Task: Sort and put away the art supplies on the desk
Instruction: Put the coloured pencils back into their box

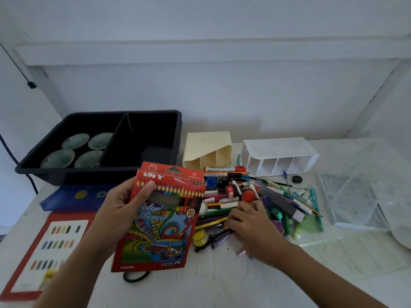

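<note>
Left hand [121, 203] clasps a red coloured-pencil box [164, 221] upright above the white desk [222, 276] (thumb pressed across its front), while the right hand [246, 221] lies curled on the jumbled supply pile [278, 197] beside it, whether grasping anything I cannot tell.

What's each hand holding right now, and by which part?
The left hand grips the colour pencil box by its upper left edge, thumb across the front. The right hand lies on the pencil pile; any grip cannot be told.

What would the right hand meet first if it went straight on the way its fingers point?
Probably the loose pencils just ahead of the right hand; whether they already touch is unclear.
</note>
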